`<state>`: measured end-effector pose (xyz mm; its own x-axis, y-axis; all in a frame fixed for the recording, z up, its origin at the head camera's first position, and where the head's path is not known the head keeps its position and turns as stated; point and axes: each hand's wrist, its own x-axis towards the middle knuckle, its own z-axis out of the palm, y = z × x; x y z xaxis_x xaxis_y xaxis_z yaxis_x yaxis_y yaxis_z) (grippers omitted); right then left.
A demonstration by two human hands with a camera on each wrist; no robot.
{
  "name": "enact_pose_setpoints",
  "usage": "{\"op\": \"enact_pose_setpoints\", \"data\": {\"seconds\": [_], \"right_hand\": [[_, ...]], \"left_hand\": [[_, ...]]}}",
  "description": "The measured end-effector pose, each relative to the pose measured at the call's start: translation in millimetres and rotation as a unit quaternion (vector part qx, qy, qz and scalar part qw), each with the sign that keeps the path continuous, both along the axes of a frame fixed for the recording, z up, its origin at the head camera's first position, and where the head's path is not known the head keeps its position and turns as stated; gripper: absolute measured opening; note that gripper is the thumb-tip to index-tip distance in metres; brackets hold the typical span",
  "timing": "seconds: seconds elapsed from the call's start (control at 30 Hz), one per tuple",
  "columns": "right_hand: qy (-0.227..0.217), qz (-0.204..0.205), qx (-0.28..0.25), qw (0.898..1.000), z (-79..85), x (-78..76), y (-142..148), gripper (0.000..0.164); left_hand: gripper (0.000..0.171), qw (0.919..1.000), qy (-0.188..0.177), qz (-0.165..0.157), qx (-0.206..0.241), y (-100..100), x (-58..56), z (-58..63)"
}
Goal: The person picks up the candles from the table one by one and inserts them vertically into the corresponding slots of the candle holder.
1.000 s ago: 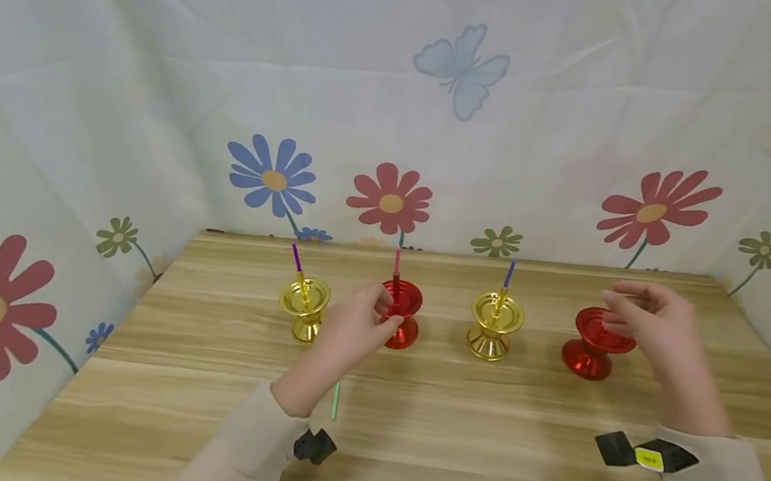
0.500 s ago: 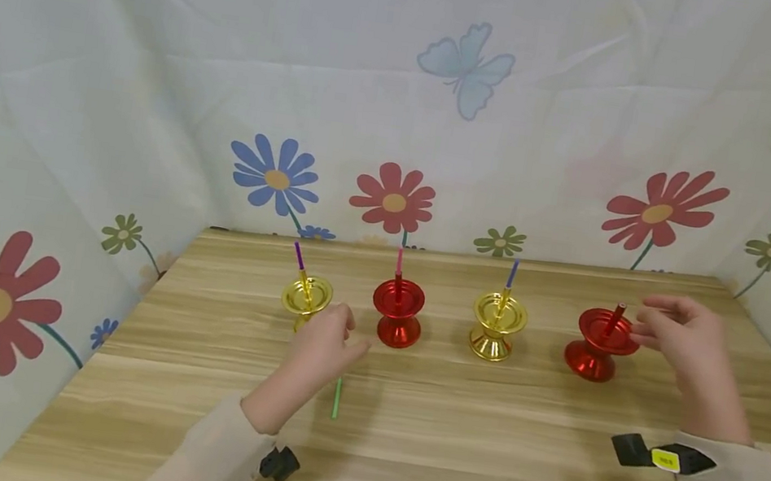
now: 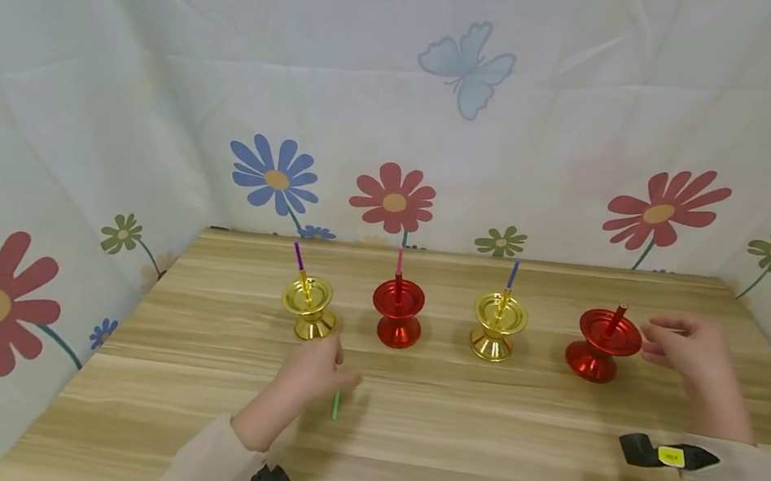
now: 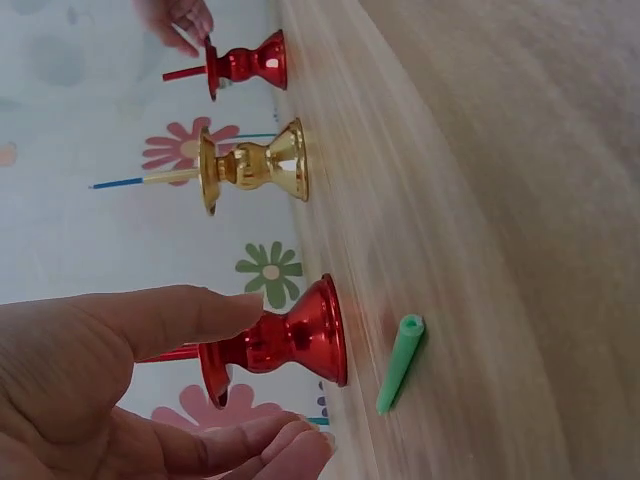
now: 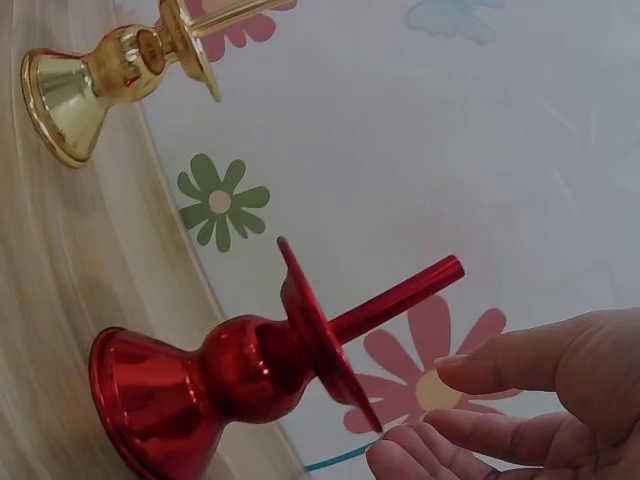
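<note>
My left hand (image 3: pixel 310 370) hangs over a thin green stick (image 3: pixel 336 406) lying on the wooden table. In the left wrist view the stick (image 4: pixel 402 365) shows a hollow end, and the thumb and fingers are spread apart with nothing between them. At the right, my right hand (image 3: pixel 692 349) is beside a red candle holder (image 3: pixel 593 360) whose upright tube has no stick in it. The right wrist view shows relaxed fingertips (image 5: pixel 395 455) right at the rim of that holder's dish, holding nothing.
To the left in the same row stand a gold candle holder (image 3: pixel 492 342) with a blue stick, a red one (image 3: pixel 398 329) with a pink stick, and another gold one (image 3: pixel 314 325) with a tilted purple stick. A flower-printed cloth (image 3: pixel 345 103) hangs behind the table.
My left hand has drawn back from the red holder with the pink stick, down and left to over the green stick. My right hand has moved right, off the empty red holder.
</note>
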<state>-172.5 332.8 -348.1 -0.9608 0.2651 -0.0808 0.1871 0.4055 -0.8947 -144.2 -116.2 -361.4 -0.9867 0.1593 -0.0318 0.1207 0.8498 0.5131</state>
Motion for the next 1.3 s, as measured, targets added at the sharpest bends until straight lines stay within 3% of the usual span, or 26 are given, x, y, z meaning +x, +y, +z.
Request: {"op": "enact_pose_setpoints", "data": {"seconds": [0.37,0.73,1.1,1.3], "right_hand": [[-0.034,0.011,0.006,0.999,-9.3,-4.9,5,0.045],[-0.058,0.074,0.003,0.996,-4.1,-2.5,2,0.049],[-0.055,0.075,-0.021,0.995,-6.4,-2.7,-4,0.048],[-0.053,0.074,-0.013,0.996,-4.8,-3.0,-6,0.048]], "left_hand": [[0.030,0.9988,-0.029,-0.009,-0.039,-4,8.0,-7.7],[0.028,0.9985,-0.039,-0.011,-0.036,-6,5.7,-16.1],[0.029,0.9981,-0.050,-0.008,-0.037,-4,4.4,-17.3],[0.039,0.9978,-0.056,0.000,-0.035,-3,4.3,-18.3]]}}
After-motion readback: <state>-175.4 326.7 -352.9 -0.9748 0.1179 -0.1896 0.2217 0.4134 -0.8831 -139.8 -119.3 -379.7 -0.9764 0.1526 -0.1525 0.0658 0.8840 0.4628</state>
